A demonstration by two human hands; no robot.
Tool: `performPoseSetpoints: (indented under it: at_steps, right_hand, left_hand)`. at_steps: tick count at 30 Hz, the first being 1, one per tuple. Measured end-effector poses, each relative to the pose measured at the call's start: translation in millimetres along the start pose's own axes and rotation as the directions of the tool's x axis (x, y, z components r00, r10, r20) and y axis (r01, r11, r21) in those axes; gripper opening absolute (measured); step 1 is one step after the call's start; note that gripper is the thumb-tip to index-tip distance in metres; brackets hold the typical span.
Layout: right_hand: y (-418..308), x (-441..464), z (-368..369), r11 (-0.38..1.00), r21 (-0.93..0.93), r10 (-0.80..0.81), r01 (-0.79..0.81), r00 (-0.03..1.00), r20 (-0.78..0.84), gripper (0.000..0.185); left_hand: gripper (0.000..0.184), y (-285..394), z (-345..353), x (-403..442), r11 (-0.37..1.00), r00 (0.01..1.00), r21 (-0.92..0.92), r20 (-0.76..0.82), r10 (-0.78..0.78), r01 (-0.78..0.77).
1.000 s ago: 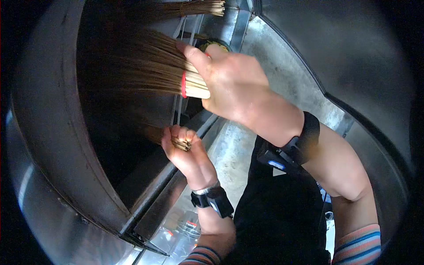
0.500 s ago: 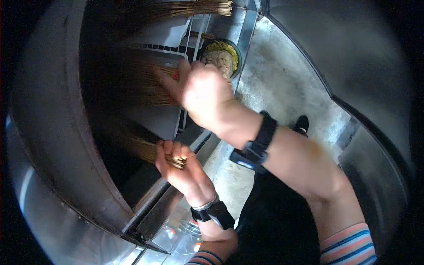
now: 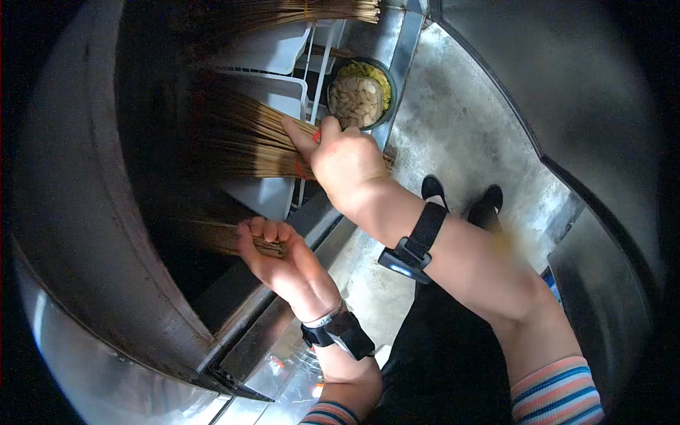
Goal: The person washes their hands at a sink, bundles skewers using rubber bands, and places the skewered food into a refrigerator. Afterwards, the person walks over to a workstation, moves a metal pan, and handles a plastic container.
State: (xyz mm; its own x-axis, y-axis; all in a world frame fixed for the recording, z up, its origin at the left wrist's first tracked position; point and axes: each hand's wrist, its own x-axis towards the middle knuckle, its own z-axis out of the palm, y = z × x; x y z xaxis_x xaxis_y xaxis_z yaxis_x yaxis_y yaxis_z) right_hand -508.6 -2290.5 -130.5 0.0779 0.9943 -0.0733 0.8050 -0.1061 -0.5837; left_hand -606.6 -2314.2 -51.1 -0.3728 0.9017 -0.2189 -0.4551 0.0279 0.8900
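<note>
My left hand [image 3: 283,265] is closed around a bundle of thin wooden skewers [image 3: 205,234]. Their blunt ends show in the palm, and the rest runs back into the dark cabinet. Further up, my right hand [image 3: 347,159] wraps over a larger skewer bundle [image 3: 251,142] with red bands, its fingers near the band. The far ends of both bundles fade into shadow. Just beyond the right hand sits a round dark bowl [image 3: 392,79] with pale pieces and yellow-green food in it.
More skewers [image 3: 326,10] lie at the top on white trays [image 3: 273,53], beside a white wire rack [image 3: 322,71]. A metal cabinet edge [image 3: 248,312] runs below my hands. A stainless panel [image 3: 567,64] stands to the right of the grey floor [image 3: 460,106].
My right hand has shifted slightly right and down, and the red-banded skewers have come further out with it. My left hand has moved a little up and left with its bundle.
</note>
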Motion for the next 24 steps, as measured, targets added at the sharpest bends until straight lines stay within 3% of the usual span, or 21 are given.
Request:
performPoseSetpoints:
  at_steps: [2,4,5,8,10,12,13,14,16,17,18,19,20,21,22,24]
  right_hand:
    - [-8,5,8,0.991,-0.123,-0.053,0.049,0.998,-0.029,0.064]
    - [-32,32,21,0.925,0.312,0.214,-0.217,0.976,0.044,0.058]
    - [-37,30,9,0.990,0.121,0.085,-0.072,0.990,-0.112,0.050]
    - [-43,49,0,0.999,0.009,0.044,-0.044,0.996,-0.074,0.046]
    - [-40,52,5,0.996,0.086,0.017,-0.016,1.000,-0.006,0.045]
    - [-32,43,11,0.998,-0.050,-0.053,0.043,0.975,-0.218,0.045]
    - [-26,34,13,0.978,0.188,-0.017,0.088,0.937,-0.350,0.046]
    - [-16,23,12,0.979,0.183,-0.020,0.090,0.935,-0.353,0.046]
    - [6,-2,7,0.895,0.397,-0.023,0.204,0.908,-0.417,0.047]
    - [13,-14,-1,0.897,0.391,-0.027,0.209,0.906,-0.422,0.047]
    - [20,-26,-14,0.845,0.521,0.045,0.121,0.954,-0.295,0.047]
    - [26,-38,-23,0.775,0.632,0.104,0.017,0.983,-0.154,0.047]
    - [32,-47,-27,0.799,0.601,0.127,-0.038,0.986,-0.107,0.045]
    - [33,-50,-48,0.850,0.503,0.130,-0.157,0.988,0.089,0.043]
    - [35,-53,-69,0.890,0.377,0.153,-0.256,0.947,0.281,0.042]
    - [42,-73,-71,0.882,0.402,0.172,-0.248,0.961,0.216,0.039]
  left_hand:
    - [0.016,-4,-4,-5,1.000,0.999,0.005,-0.038,-0.004,0.004]
    - [0.012,-9,-18,-12,0.993,0.989,0.099,0.130,-0.076,0.064]
    - [0.013,-12,-20,-15,0.991,0.990,0.110,0.108,-0.091,0.079]
    - [0.013,-13,-16,-19,0.981,0.994,0.158,0.007,-0.112,0.110]
    - [0.013,-12,-9,-21,0.974,0.996,0.206,-0.032,-0.087,0.092]
    - [0.014,-12,-7,-22,0.956,0.999,0.291,0.004,-0.049,0.046]
    - [0.013,-14,-6,-21,0.960,0.998,0.275,0.011,-0.062,0.057]
    - [0.013,-16,-3,-19,0.961,0.998,0.269,0.013,-0.062,0.056]
    - [0.018,-23,6,-13,0.951,0.998,0.307,0.034,-0.050,0.037]
    - [0.015,-29,2,-2,0.955,0.995,0.292,0.073,-0.075,0.050]
    - [0.015,-37,9,7,0.958,0.994,0.284,0.080,-0.073,0.048]
    - [0.013,-44,19,15,0.933,0.991,0.335,-0.025,-0.130,0.131]
    - [0.013,-47,22,20,0.901,0.975,0.376,-0.133,-0.179,0.216]
    - [0.016,-49,13,30,0.887,0.944,0.324,-0.096,-0.314,0.328]
    - [0.016,-50,5,37,0.888,0.944,0.322,-0.092,-0.316,0.328]
    - [0.015,-50,17,41,0.877,0.939,0.345,-0.043,-0.341,0.334]
